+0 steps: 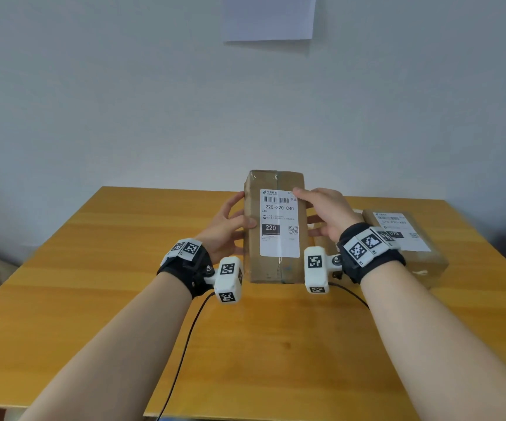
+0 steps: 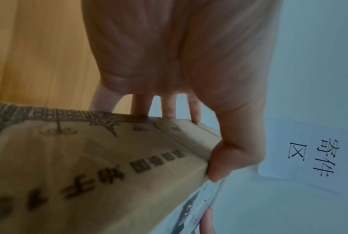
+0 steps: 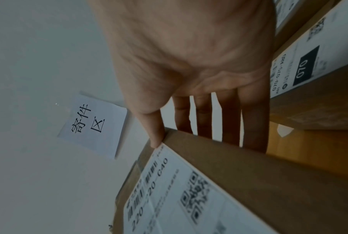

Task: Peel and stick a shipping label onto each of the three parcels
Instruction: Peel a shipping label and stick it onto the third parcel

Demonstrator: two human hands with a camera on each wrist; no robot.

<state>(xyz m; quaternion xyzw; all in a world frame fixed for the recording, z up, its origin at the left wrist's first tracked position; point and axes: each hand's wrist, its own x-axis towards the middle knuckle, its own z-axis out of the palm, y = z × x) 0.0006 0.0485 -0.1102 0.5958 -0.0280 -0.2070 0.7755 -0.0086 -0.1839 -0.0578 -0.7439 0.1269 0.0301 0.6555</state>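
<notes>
From your head camera, you have the tall parcel (image 1: 276, 226) clasped between both hands, tilted so its labelled face looks back at you; its bottom edge seems close to the table (image 1: 93, 268), though contact is hard to tell. Your left hand (image 1: 229, 227) wraps the left side with the thumb over the front edge, and your right hand (image 1: 324, 212) clasps the right side, thumb lying on the top corner of the shipping label (image 1: 279, 223). That grip looks meant to steady the box while the label is checked or pressed down. A second parcel (image 1: 403, 238), already labelled, lies flat to your right.

At your left wrist, the fingers (image 2: 195, 110) reach behind the printed cardboard while the thumb pinches the front edge, so the box cannot swing.

At your right wrist, the thumb (image 3: 156, 133) presses the label's corner and the other fingers brace behind. A paper sign (image 3: 93, 125) hangs on the wall.
</notes>
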